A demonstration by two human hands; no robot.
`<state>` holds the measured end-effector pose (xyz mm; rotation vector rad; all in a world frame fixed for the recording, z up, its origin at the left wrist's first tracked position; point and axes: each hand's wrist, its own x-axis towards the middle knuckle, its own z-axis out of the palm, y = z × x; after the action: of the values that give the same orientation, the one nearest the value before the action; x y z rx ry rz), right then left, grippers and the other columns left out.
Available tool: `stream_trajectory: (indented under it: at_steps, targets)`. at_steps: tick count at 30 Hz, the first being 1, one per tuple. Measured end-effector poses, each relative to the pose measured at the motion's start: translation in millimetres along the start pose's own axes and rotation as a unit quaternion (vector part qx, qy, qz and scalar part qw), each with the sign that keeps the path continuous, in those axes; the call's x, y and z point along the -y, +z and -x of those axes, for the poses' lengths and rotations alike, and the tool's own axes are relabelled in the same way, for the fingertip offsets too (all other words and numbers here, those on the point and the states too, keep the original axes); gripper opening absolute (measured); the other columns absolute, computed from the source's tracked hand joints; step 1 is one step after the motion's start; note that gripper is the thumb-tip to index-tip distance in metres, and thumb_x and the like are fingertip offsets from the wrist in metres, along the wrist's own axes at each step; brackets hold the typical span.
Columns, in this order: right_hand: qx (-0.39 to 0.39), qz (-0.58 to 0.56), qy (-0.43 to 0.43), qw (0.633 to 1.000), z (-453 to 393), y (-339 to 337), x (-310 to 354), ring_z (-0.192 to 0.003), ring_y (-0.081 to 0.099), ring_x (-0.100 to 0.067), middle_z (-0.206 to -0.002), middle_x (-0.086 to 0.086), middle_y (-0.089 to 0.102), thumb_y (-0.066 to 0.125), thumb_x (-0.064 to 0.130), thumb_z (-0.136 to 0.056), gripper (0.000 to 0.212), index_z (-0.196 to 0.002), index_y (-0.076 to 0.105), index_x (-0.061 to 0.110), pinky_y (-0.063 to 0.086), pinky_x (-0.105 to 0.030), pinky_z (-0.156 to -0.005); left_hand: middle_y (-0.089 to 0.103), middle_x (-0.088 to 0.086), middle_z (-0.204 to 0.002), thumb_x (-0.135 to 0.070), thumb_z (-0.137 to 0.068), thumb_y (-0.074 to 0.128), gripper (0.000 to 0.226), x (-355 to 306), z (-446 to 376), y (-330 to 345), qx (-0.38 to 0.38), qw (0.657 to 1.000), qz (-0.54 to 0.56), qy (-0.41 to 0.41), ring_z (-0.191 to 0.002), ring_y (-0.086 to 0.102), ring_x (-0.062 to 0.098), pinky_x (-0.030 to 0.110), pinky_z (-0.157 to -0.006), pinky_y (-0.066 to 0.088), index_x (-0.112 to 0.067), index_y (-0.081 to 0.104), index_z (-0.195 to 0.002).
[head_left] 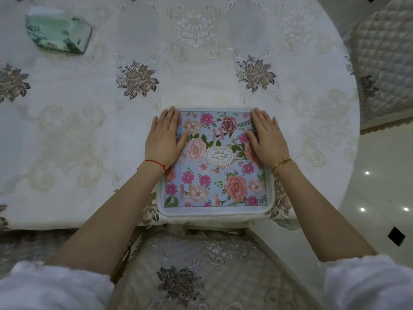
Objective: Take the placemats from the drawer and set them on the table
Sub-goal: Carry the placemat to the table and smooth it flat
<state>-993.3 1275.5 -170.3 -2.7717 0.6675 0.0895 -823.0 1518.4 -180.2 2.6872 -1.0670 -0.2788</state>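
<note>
A round table (223, 30) covered by a cream embroidered tablecloth with grey-brown flower motifs fills most of the view, its curved right edge falling away to a glossy pale tiled floor (380, 175). A quilted beige chair (384, 52) stands beyond the right edge of the table, and another chair with a quilted, flower-embroidered seat cover (190, 276) sits tucked at the near edge, directly below the camera.

At the middle of the near edge lies the pale blue rectangular placemat printed with pink and peach flowers (215, 175), an oval label reading GARDEN at its centre. It lies flat on the cloth, its near side right at the table's near edge; paler layers show beneath that side, though what they are cannot be told.

Near the far left edge of the table rests a green translucent wrapped packet (58, 33), well apart from the placemat.

The left hand (164, 139), with a red string at the wrist, presses flat on the placemat's far left part, fingers straight and together. The right hand (267, 137), with a gold bracelet, lies flat on the far right part, fingers likewise extended.
</note>
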Motion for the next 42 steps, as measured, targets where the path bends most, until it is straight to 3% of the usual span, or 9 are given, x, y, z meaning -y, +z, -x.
stream_trajectory:
  at_steps: [4,11,18,24,27,31,34,42]
  targets:
    - [-0.019,-0.018,0.037,0.999,15.9,-1.6,2.1,-0.149,0.006,-0.021,-0.161,-0.007,0.012,0.029,0.034,-0.104,0.057,-0.153,0.011,0.012,0.001,-0.037,-0.123,0.012,0.009,-0.161,-0.04,-0.099,0.038,0.068,-2.2,12.2,-6.6,0.011,0.999,0.03,-0.014,-0.149,0.008,0.022,0.037,-0.123,0.002,-0.008,0.012,-0.153]
    - [0.046,-0.033,-0.051,0.997,54.5,16.4,40.5,-0.149,-0.006,-0.016,-0.162,-0.002,0.003,0.029,0.037,-0.104,0.059,-0.153,0.006,0.015,0.0,-0.039,-0.123,0.006,0.004,-0.162,-0.037,-0.103,0.03,0.058,-37.3,60.3,7.1,0.066,0.991,0.045,0.107,-0.15,0.001,0.017,0.038,-0.123,0.005,-0.015,0.012,-0.153]
    - [0.045,-0.028,-0.023,0.998,80.8,14.9,19.7,-0.149,-0.001,-0.014,-0.162,-0.002,0.003,0.028,0.045,-0.102,0.064,-0.153,0.004,0.014,0.0,-0.034,-0.122,0.008,0.001,-0.162,-0.042,-0.101,0.033,0.063,-27.8,88.5,14.6,0.04,0.997,0.04,0.052,-0.15,0.004,0.015,0.037,-0.123,0.007,-0.019,0.008,-0.154]
    - [0.046,-0.004,0.036,0.998,116.1,6.9,-7.7,-0.149,0.0,-0.018,-0.162,-0.006,0.006,0.029,0.039,-0.103,0.062,-0.153,0.005,0.011,-0.003,-0.032,-0.121,0.009,0.002,-0.162,-0.041,-0.101,0.032,0.063,-9.4,110.5,7.6,0.04,0.998,0.036,0.016,-0.149,0.004,0.016,0.033,-0.122,0.002,-0.015,0.009,-0.154]
    - [0.038,-0.011,0.022,0.999,135.7,8.8,6.8,-0.149,-0.005,-0.017,-0.161,-0.003,-0.001,0.027,0.043,-0.102,0.064,-0.153,0.001,0.014,-0.001,-0.034,-0.122,0.003,0.002,-0.162,-0.038,-0.101,0.034,0.064,-10.9,127.0,5.4,0.049,0.998,0.029,0.026,-0.15,0.0,0.016,0.032,-0.121,-0.001,-0.015,0.006,-0.154]
    - [0.081,-0.004,-0.036,0.996,149.5,26.0,46.4,-0.148,-0.013,-0.015,-0.161,-0.001,-0.009,0.021,0.049,-0.101,0.066,-0.152,-0.004,0.017,0.0,-0.037,-0.123,0.004,0.003,-0.162,-0.039,-0.101,0.032,0.062,-32.4,150.7,10.0,0.076,0.995,0.017,0.067,-0.15,-0.004,0.018,0.035,-0.123,0.001,-0.015,0.009,-0.153]
    - [0.083,-0.026,-0.019,0.996,154.5,36.4,60.0,-0.148,-0.013,-0.014,-0.161,0.0,-0.01,0.023,0.048,-0.101,0.066,-0.152,-0.006,0.017,-0.003,-0.036,-0.122,0.004,0.003,-0.162,-0.039,-0.102,0.032,0.062,-42.1,164.2,15.2,0.078,0.995,0.02,0.063,-0.15,-0.004,0.017,0.037,-0.123,0.005,-0.014,0.009,-0.153]
    - [0.071,0.011,0.011,0.997,186.8,28.6,16.0,-0.148,-0.01,-0.012,-0.16,0.001,-0.01,0.019,0.045,-0.102,0.063,-0.152,-0.007,0.017,0.0,-0.034,-0.123,-0.004,-0.001,-0.162,-0.044,-0.101,0.029,0.064,-17.4,186.1,10.4,0.068,0.998,-0.001,0.017,-0.15,-0.001,0.014,0.036,-0.123,0.006,-0.018,0.003,-0.153]
